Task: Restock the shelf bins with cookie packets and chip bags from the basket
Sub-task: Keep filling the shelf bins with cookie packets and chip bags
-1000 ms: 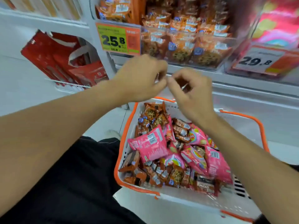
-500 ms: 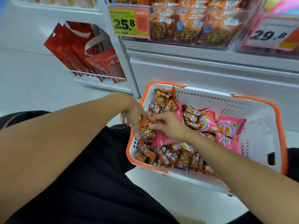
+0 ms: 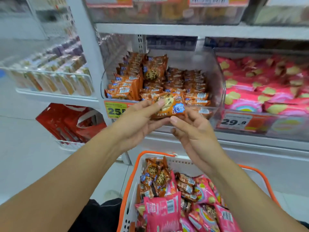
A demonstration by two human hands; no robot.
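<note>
Change since earlier frame: your hands have left the basket (image 3: 132, 180) and risen to the cookie bin (image 3: 215, 77), bringing one packet up.
Cookie packet (image 3: 168, 106): one in hand, held level at the bin's front lip, just right of the 25.8 price tag (image 3: 115, 110).
Left hand (image 3: 138, 121): thumb on top and fingers beneath, pinching the packet's left end.
Right hand (image 3: 194, 133): fingers loosely spread, fingertips touching the packet's right and lower edge; supporting, not clamping.
Step in hand: placing the packet. In my judgement you should lift it clear of the lip, turn it to match the upright rows, and slot it into the lower front rows without toppling the leaning stack.
Cookie bin contents: several rows, too many and too blurred to count.
Chip bin (image 3: 267, 124): right of the cookie bin, tagged 29.8, pink bags piled; count not readable.
Basket, below the bin: at least four pink chip bags (image 3: 162, 213) and roughly ten cookie packets showing; more are buried.
Red bags (image 3: 66, 126): left of the bin, low; not part of this job.
</note>
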